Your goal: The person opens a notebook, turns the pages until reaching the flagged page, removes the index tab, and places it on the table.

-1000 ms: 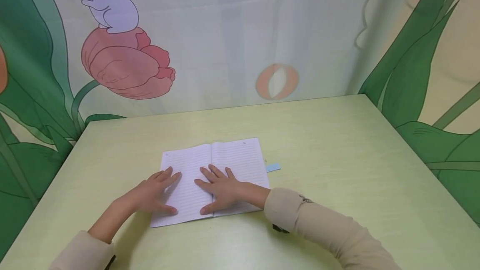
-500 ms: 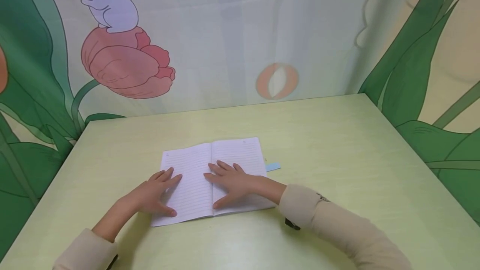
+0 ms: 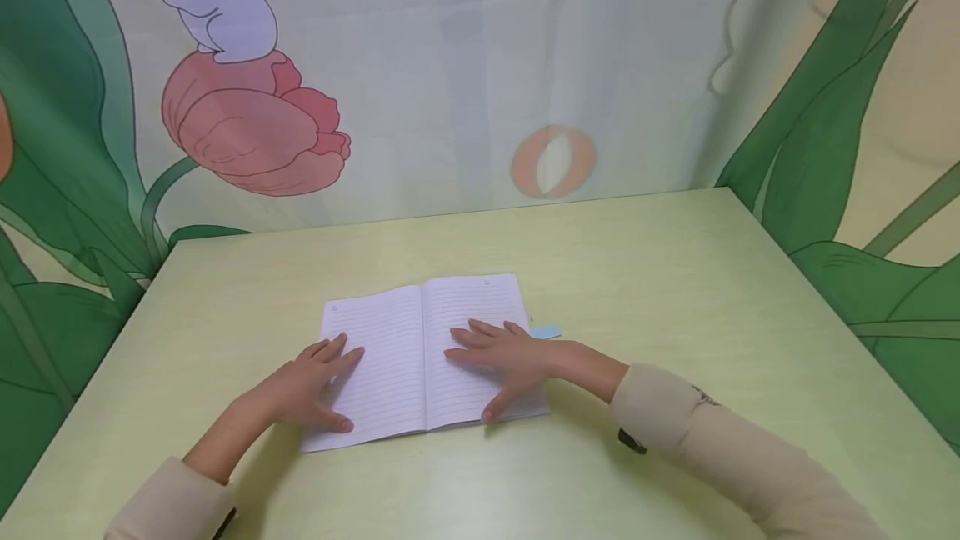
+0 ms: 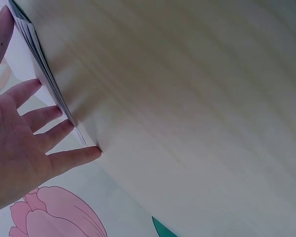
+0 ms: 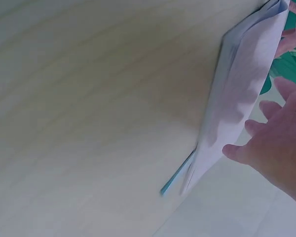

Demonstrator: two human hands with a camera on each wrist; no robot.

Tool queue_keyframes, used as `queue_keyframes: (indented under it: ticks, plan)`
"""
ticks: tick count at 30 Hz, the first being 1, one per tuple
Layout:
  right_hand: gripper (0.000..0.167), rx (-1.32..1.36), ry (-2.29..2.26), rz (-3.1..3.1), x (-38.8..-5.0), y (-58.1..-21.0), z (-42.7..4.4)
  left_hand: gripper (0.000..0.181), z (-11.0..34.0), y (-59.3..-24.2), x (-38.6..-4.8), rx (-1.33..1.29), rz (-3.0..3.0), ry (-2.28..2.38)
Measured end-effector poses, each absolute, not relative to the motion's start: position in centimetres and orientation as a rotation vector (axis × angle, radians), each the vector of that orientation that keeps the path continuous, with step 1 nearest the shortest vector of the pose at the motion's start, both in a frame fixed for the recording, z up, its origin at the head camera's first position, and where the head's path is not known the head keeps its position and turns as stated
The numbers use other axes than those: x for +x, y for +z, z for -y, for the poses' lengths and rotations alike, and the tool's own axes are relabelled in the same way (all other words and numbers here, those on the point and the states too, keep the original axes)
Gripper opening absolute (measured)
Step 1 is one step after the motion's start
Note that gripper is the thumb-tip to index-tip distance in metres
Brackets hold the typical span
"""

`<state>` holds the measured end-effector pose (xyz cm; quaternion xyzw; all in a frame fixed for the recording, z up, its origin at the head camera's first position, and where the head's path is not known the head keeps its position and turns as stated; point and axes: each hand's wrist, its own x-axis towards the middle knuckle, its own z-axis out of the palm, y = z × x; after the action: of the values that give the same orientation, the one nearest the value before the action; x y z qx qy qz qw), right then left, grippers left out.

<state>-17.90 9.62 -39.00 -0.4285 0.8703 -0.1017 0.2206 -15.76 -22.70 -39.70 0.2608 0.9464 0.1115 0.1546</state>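
A notebook [image 3: 393, 365] with lined white pages lies open on the pale yellow-green table [image 3: 675, 298]. The person's left hand [image 3: 303, 390] is on the left page. Its fingers are spread apart, and there is paper under most of them. The left thumb is low on that page, near the bottom edge. The tip of the little finger is by the notebook's outer edge.

The right hand [image 3: 513, 357] is over the right page. Its fingers are spread apart too, and they point toward the fold in the middle. The page is right below them, but one cannot tell if every fingertip touches it. The right thumb is down by the bottom edge of the page. The hands are well apart, with the fold between them, and neither one is gripping anything.

A light blue strip [image 3: 547, 331] pokes out from the notebook's right side, close to the right wrist. Behind the table hangs a cloth [image 3: 420, 107] with a pink flower [image 3: 247, 132] on it.
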Motion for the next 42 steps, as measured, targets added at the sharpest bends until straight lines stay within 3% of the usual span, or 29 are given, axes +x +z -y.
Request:
queue_keyframes:
  ticks: [15,42]
  plan:
    - [0.093,-1.223,-0.257,-2.386,-18.2,-39.5,-13.3,0.096,22.8,-39.9,-15.8,0.729,-2.705,0.333]
    - [0.084,-1.190,-0.307,-2.437,-18.5,-40.6,-13.9,0.097,22.8,-40.1,-16.1,0.734,-2.704,0.312]
